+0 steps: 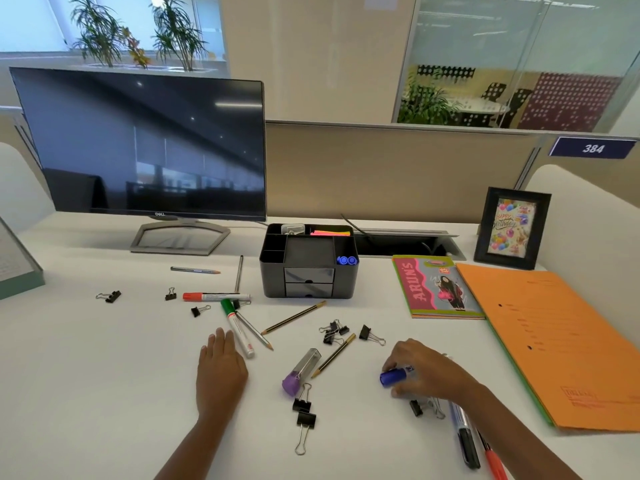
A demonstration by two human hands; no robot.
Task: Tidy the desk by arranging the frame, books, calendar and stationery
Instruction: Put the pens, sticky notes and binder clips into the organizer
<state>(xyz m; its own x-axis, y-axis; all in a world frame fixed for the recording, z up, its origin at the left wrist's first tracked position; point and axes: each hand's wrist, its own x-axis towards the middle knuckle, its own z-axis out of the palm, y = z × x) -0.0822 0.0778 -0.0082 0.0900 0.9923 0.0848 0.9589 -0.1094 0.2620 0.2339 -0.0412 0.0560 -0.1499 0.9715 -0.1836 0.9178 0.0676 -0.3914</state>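
My right hand [427, 370] grips a blue-capped marker [394, 376] low over the white desk [86, 375]. My left hand [220, 367] lies flat on the desk, fingers straight, beside a green-capped marker [237, 327]. A red-capped marker [214, 296], several pencils and black binder clips lie scattered around. A black desk organiser [308, 263] stands in the middle with blue markers in its right slot. A black photo frame [510, 228] stands upright at the back right. A pink and green book [434, 289] lies beside an orange folder [554, 341].
A dark monitor [145, 147] stands at the back left. A purple-capped clear tube [300, 374] lies between my hands. A black marker [465, 434] and a red pen [493, 459] lie under my right forearm. A cable slot [401, 242] opens behind the organiser. A box edge [17, 268] shows far left.
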